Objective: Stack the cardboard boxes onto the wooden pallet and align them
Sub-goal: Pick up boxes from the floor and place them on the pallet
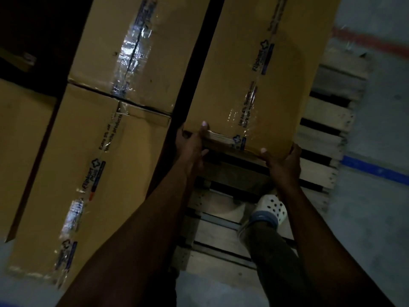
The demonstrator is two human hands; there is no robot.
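I hold a long brown cardboard box [254, 69] with printed clear tape by its near end, above the wooden pallet [325, 138]. My left hand [192, 142] grips its near left corner, thumb on top. My right hand [285, 160] grips the near right corner. To the left, two taped cardboard boxes lie end to end: a near one [88, 180] and a far one [141, 47]. A dark gap separates them from the held box.
My foot in a white perforated clog [270, 209] stands on the pallet slats. Another box [20, 138] sits at the far left. The grey floor [376, 218] to the right carries a blue line [376, 169] and a red line [371, 41].
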